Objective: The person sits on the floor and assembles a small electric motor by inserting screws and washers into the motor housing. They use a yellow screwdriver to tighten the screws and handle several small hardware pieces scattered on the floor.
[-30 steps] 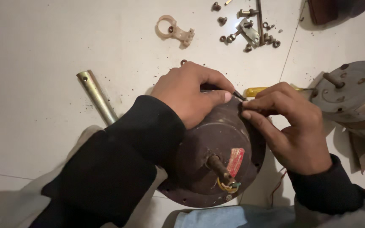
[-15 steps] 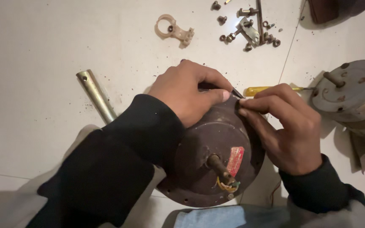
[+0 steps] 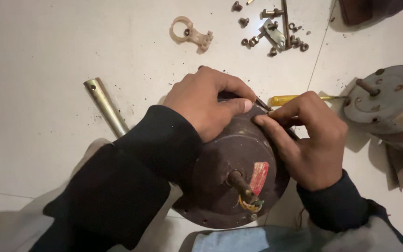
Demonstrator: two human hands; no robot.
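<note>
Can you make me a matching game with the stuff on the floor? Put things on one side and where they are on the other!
Things:
1. brass-coloured metal tube
2. yellow-handled screwdriver
3. grey round metal disc with a short shaft
4. dark brown round motor housing

Places:
A. far right
B. under both hands
C. left of the left hand
D. just above the right hand

Pairs: 1-C, 2-D, 3-A, 4-B

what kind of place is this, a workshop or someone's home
Probably an informal repair spot on a tiled floor, not a fitted workshop. Both hands work on a dark round motor housing, with loose screws and nuts scattered about and a second grey motor part set aside.
</note>
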